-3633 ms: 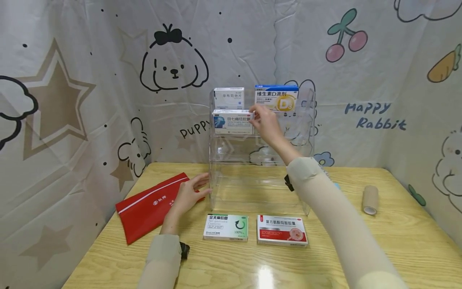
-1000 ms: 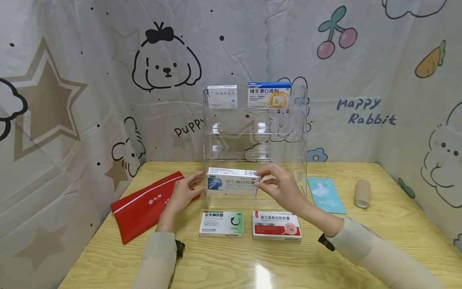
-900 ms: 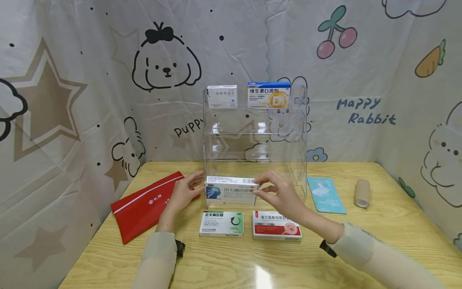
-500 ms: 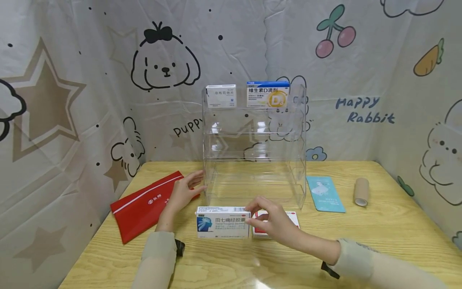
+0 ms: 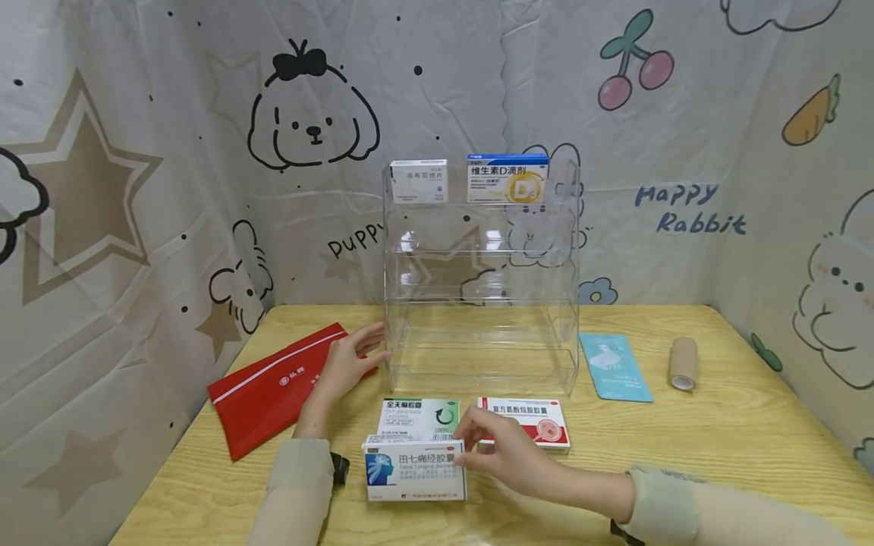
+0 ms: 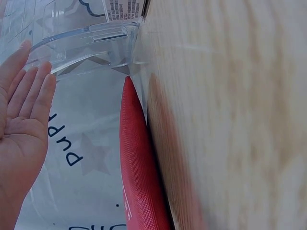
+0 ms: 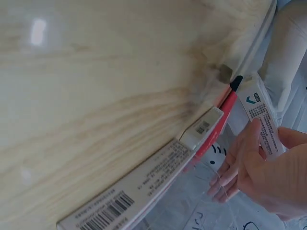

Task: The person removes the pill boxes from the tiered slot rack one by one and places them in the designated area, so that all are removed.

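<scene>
My right hand (image 5: 505, 455) pinches the right end of a white medicine box (image 5: 415, 476) with a blue head picture, above the table's near part. In the right wrist view the thumb and fingers press on that box's (image 7: 261, 112) end. The held box covers the lower edge of a green-and-white medicine box (image 5: 416, 415). A red-and-white medicine box (image 5: 529, 428) lies just behind my right hand. My left hand (image 5: 344, 368) is at the left side of a clear acrylic display rack (image 5: 481, 299); its fingers (image 6: 38, 91) are straight and reach to the rack's side.
On the top tier stand a white medicine box (image 5: 419, 182) and a blue-topped vitamin D box (image 5: 507, 180). A red zip pouch (image 5: 273, 387) lies under the left forearm's far side. To the right are a light-blue packet (image 5: 616, 368) and a brown roll (image 5: 683, 364).
My right hand has taken the blue-picture box off the rack's second tier and brought it down and toward me, past the green box. My left hand stays by the rack.
</scene>
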### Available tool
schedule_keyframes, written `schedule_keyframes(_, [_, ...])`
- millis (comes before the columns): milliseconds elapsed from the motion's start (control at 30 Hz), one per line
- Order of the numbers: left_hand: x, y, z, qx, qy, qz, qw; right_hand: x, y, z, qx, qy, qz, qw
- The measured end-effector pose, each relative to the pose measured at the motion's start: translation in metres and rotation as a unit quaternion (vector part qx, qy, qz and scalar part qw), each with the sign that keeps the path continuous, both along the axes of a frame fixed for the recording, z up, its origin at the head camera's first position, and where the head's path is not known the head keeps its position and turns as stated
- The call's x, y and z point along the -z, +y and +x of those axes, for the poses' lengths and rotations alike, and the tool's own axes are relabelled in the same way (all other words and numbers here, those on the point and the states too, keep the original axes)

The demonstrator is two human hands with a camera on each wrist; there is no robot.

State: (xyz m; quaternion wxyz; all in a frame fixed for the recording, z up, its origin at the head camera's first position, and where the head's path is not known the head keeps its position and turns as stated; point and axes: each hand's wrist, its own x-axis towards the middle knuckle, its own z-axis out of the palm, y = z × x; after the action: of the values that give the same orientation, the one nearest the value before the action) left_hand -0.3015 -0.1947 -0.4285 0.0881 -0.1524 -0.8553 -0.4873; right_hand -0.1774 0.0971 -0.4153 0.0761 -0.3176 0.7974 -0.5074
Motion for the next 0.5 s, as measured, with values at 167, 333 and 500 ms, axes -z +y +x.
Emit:
schedule_keyframes(167, [-0.003,-0.001,0.002,0.008,-0.001,0.005,1.0,0.005,-0.002,0.004,-0.003,-0.006,0.016,1.0])
schedule_keyframes(333, [-0.002,-0.001,0.001,0.011,-0.004,0.012,0.9999,0.012,-0.003,0.005,-0.008,-0.024,0.023,0.999])
schedule_keyframes(500, [-0.007,0.003,0.006,0.008,-0.003,0.012,0.9999,0.017,-0.004,0.003,-0.012,-0.03,0.033,0.999])
